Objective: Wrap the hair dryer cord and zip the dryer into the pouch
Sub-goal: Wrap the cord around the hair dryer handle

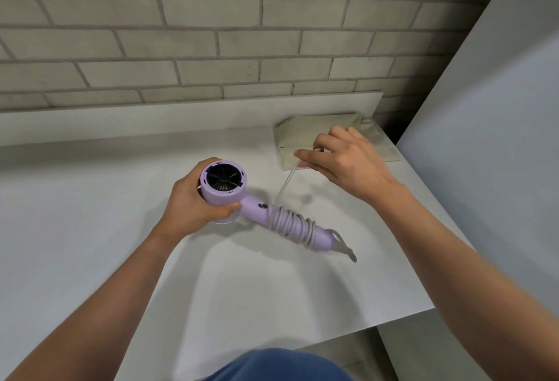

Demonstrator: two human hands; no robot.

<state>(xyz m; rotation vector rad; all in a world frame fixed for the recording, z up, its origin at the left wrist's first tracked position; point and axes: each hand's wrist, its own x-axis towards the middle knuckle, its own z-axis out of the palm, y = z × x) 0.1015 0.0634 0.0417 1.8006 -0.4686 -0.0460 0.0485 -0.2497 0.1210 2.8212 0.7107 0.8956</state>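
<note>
Hair dryer (225, 184), lilac: barrel gripped in left hand (193, 202) above the white table (90, 214). Cord (292, 222): coiled round handle, free end pinched by right hand (344, 160). Pouch (329, 138), beige: flat at table's far right corner.

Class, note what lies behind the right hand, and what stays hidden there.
The beige pouch lies on the table behind the right hand, which pinches the cord. The hand covers the pouch's middle, and its zip cannot be seen.
</note>
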